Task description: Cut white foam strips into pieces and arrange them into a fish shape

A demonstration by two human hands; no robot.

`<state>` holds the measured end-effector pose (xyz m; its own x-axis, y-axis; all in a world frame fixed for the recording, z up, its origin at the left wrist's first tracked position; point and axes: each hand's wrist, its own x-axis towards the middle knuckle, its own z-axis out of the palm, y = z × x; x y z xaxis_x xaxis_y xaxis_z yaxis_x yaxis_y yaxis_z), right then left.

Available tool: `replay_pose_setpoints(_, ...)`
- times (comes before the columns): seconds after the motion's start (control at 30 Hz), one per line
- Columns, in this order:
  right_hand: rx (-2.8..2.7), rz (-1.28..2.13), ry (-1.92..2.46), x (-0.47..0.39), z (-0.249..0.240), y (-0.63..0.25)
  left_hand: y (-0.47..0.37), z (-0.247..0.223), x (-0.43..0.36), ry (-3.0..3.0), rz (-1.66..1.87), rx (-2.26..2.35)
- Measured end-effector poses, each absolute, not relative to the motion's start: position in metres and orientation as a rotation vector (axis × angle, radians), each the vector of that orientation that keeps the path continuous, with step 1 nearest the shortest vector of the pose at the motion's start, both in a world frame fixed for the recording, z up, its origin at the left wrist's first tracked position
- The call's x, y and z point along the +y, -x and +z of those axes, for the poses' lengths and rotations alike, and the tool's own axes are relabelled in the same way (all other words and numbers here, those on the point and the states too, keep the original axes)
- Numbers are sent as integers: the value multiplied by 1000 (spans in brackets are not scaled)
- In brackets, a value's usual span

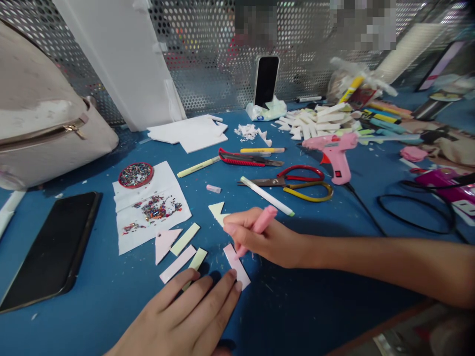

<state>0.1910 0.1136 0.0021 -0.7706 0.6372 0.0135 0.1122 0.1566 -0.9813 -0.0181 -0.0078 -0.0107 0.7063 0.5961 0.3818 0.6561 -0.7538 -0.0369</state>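
Observation:
My right hand (256,235) is closed around a pink marker (265,217), its tip down at a pink rectangular strip (237,267). With fingers spread, my left hand (196,311) lies flat on the table; its fingertips press the lower part of that strip. Under its other fingers is the end of a pale green strip (198,259). Just beyond lie a second pink strip (178,264), another pale green strip (185,239) and a pink triangular piece (166,243). A pale yellow notched piece (216,211) is partly hidden behind my right hand.
Scissors (297,183), a white marker (267,196), a red cutter knife (248,158) and a pink glue gun (333,151) lie beyond my hands. Beads spread on white paper (128,237) at left, near a dark phone (52,247). Another phone (266,81) stands at the back.

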Motion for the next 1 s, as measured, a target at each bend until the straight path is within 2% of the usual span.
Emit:
replay_pose_setpoints(0.7,-1958,1679,744,115,0,-191,20,-11,-11,2739,-512,-1037)
replay_pose_setpoints(0.83,-1976,1588,744,117,1,-191,20,-10,-8,2762,-438,-954)
replay_pose_setpoints(1.0,-1992,1630,695,119,2,-192,19,-11,-9,2744,-511,-1011)
